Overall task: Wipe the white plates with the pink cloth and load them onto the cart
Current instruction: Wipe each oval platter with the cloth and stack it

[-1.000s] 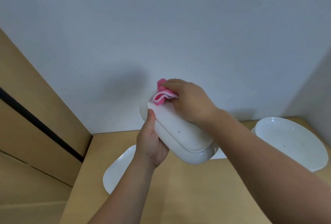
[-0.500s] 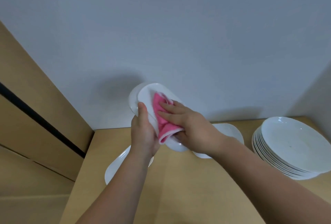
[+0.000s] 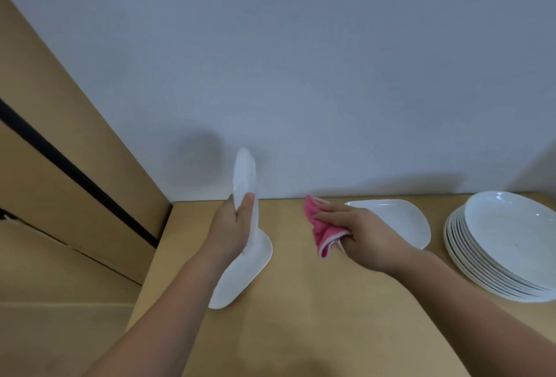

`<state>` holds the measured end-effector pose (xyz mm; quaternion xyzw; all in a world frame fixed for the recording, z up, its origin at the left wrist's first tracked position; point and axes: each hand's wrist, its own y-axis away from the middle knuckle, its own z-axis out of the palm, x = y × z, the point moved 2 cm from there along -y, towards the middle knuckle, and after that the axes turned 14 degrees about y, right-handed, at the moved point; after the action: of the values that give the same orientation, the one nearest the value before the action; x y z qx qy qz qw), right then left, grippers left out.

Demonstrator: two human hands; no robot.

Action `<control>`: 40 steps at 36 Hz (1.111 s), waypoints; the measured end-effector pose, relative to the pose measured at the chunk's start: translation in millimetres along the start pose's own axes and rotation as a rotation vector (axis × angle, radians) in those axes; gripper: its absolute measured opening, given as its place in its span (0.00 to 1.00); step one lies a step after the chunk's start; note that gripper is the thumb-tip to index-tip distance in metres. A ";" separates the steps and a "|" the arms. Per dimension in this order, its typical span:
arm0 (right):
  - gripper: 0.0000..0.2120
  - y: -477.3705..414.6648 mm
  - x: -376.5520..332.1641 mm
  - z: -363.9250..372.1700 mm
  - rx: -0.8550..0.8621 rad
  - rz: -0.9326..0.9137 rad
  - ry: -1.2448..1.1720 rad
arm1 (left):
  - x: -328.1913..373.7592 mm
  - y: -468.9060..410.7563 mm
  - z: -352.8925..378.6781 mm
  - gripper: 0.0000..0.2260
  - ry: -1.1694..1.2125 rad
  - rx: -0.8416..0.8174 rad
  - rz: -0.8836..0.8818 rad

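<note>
Plate (image 3: 245,178) on edge in the left hand (image 3: 231,229), pink cloth (image 3: 320,232) apart from it: wiping looks done.
On the table (image 3: 301,301) the stack of plates (image 3: 496,256) sits far right. The held plate rises above the left side, long axis near upright, rim toward the camera, gripped at its lower end. Right hand (image 3: 364,235) bunches the cloth. Next, likely: carry it to the cart, not in view.

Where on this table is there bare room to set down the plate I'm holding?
Widest bare patch: near middle of the table, between the flat plate under your left hand and the plate stack. A smaller patch by the wall, between the held plate and the pink cloth. The right side is crowded by the single plate and the stack.
</note>
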<state>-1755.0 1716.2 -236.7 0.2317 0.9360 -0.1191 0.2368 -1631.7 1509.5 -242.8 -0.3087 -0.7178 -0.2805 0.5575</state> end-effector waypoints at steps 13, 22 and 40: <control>0.31 -0.1 -4.4 50.8 -0.080 0.071 -0.044 | -147.8 -9.2 16.0 0.30 -0.986 -0.282 -0.229; 0.30 9.7 0.0 64.5 -0.107 0.108 -0.045 | -172.4 -1.5 29.5 0.28 -1.095 -0.312 -0.324; 0.31 27.2 13.9 62.4 -0.112 0.164 -0.039 | -192.3 -14.7 43.8 0.41 -1.074 -0.232 -0.243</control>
<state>-1728.4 1724.3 -300.4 0.2913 0.9143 -0.0512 0.2767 -1634.2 1507.6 -440.5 -0.3826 -0.8957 -0.2231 0.0397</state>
